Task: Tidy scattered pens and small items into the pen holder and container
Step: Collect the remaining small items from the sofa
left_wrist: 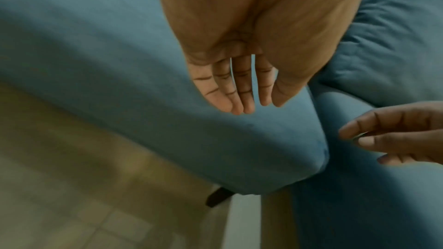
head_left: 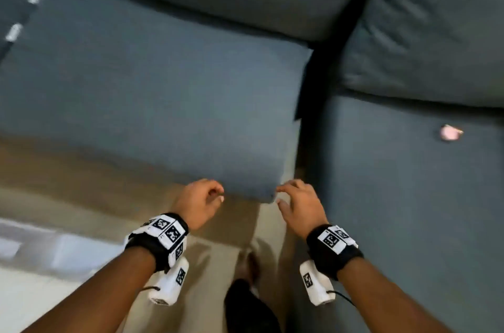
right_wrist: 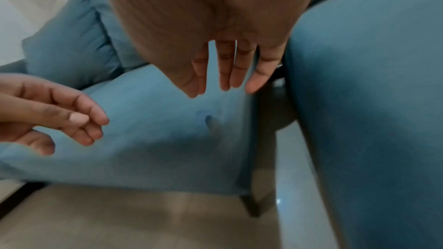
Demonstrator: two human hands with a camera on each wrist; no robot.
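Both forearms are reaching forward, left hand (head_left: 200, 203) and right hand (head_left: 301, 205) each hanging with a loose, empty grip over the sofa seat cushion (head_left: 152, 103), probably readying to search, while a small pink item (head_left: 450, 133) is lying at three o'clock; no pens or holder are showing.

A blue-grey sofa (head_left: 152, 92) is filling the upper frame, its dark leg (right_wrist: 251, 205) standing on beige floor tiles (head_left: 212, 259).

A blue sofa seat (head_left: 152, 103) bears nothing visible; a small pink object (head_left: 450, 132) lies on the adjoining seat (head_left: 409, 210).
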